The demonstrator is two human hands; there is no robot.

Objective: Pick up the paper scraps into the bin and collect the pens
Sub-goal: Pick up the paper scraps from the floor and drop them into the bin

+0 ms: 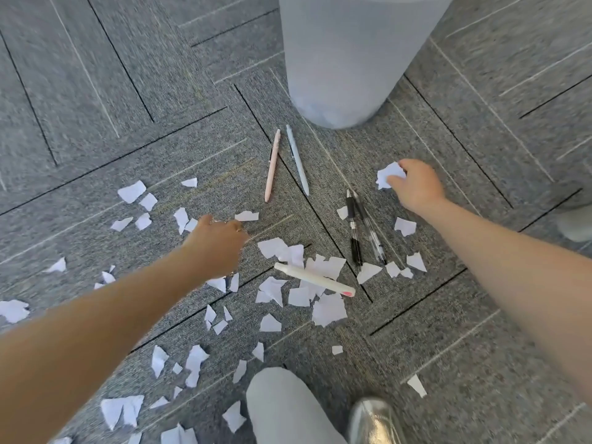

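Observation:
Several white paper scraps (328, 310) lie scattered over the grey carpet. My right hand (418, 185) is shut on a bunch of crumpled scraps (387, 174), right of the pens and below the translucent bin (346, 59). My left hand (217, 243) reaches down among scraps at centre left, fingers curled on the floor next to a scrap (246, 216); what it holds is hidden. A pink pen (272, 165) and a grey pen (298, 160) lie below the bin. Two black pens (360, 227) lie to their right. A white marker (315, 280) rests on scraps.
My knee in light trousers (282, 408) and a silver shoe (374, 421) are at the bottom edge. Another light object (576, 222) sits at the right edge. Carpet tiles with dark and pale lines surround everything.

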